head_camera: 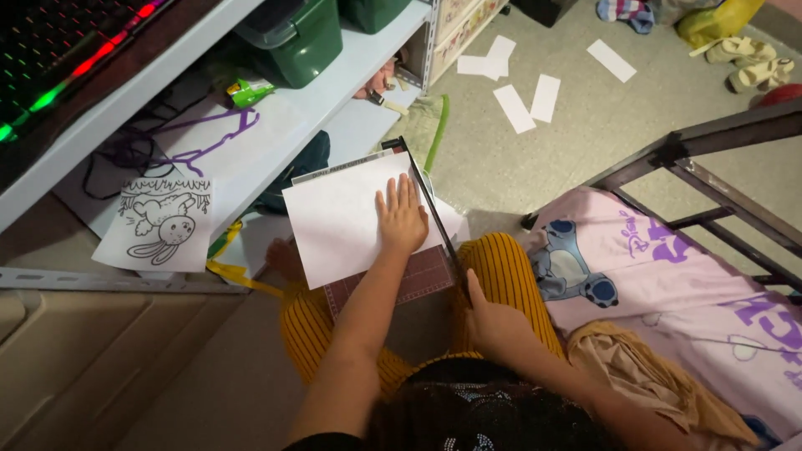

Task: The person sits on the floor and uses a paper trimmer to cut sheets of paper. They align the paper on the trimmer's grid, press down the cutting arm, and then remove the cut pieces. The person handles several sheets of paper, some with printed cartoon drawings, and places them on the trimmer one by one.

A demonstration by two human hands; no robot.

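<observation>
My left hand [401, 219] lies flat and open on the white sheet [351, 221], which sits on the paper trimmer [418, 280] across my lap, pinned beside the blade arm [434, 213]. Right hand [493, 321] is closed around the arm's handle end. Best to keep the paper's edge square to the base and fingertips clear of the blade line.

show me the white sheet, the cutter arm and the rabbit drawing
white sheet [338, 221], head view, bare middle of the paper
cutter arm [430, 205], head view, mid-length of the black blade arm
rabbit drawing [163, 230], head view, on the rabbit's body
</observation>
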